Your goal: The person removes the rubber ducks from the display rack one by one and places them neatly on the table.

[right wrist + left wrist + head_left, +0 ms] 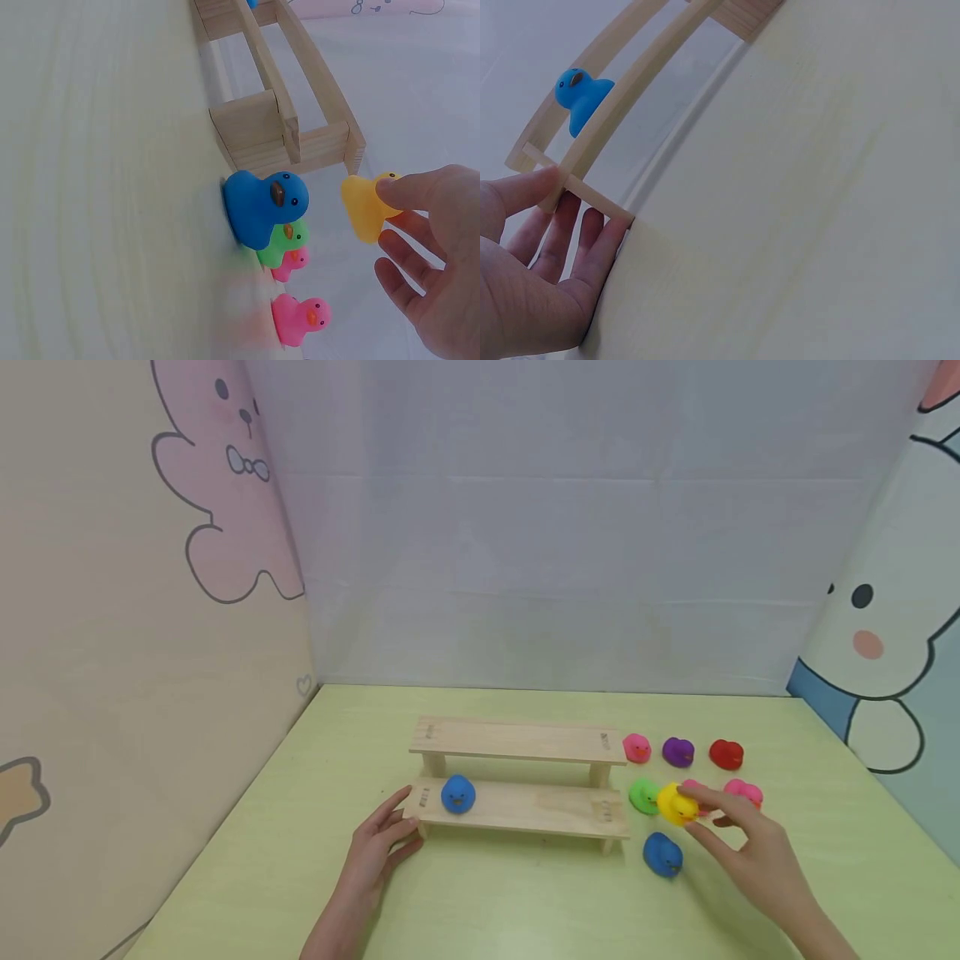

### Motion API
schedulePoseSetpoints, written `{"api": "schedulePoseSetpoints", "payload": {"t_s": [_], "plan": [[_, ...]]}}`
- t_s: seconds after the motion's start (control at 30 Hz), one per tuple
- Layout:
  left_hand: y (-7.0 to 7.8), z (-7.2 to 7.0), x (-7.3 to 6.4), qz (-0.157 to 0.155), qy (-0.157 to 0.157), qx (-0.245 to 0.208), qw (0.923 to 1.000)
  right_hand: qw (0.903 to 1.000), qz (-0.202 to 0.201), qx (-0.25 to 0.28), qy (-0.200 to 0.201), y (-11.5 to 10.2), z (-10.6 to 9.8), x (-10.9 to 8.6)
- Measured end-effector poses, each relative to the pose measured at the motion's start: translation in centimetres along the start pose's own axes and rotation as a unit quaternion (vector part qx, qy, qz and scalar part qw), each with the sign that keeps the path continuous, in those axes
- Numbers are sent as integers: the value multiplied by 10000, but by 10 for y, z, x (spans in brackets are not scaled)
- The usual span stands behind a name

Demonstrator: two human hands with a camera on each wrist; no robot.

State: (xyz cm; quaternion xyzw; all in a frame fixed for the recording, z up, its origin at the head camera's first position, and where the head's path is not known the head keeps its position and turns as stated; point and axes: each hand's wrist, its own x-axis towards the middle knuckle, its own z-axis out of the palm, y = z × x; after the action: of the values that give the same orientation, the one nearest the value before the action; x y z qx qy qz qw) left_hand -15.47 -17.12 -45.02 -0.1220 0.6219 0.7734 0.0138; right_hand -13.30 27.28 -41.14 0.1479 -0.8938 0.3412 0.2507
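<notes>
A yellow rubber duck [677, 805] is pinched between thumb and fingers of my right hand [757, 852], lifted off the table in the right wrist view [363, 208]. My left hand [375, 843] grips the left end of a two-step wooden shelf [517, 810], thumb on the lower board and fingers beneath it, as the left wrist view shows. On that lower board, near its left end, sits a blue rubber duck [458, 795]. Another blue duck [663, 855] stands on the table below the right hand, with a green duck [643, 796] behind it.
Right of the shelf, a pink duck [637, 748], a purple duck [678, 752] and a red duck [727, 754] form a back row. Another pink duck [744, 792] stands beyond the right hand; one more is partly hidden by its fingers. Printed cloth walls surround the table [300, 827].
</notes>
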Motion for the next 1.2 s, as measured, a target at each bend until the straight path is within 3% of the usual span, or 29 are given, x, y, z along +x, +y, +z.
{"api": "schedulePoseSetpoints", "payload": {"t_s": [0.47,0.77,1.2], "plan": [[0,-1,0,-42,50,-11,10000,9975,325,-583,-214,15,-14,-8],[1,0,0,-79,6,-22,10000,9889,782,-725,-1039,26,-18,-11],[0,-1,1,-26,7,13,10000,9660,1489,-652,-2009,37,-23,-11]]}}
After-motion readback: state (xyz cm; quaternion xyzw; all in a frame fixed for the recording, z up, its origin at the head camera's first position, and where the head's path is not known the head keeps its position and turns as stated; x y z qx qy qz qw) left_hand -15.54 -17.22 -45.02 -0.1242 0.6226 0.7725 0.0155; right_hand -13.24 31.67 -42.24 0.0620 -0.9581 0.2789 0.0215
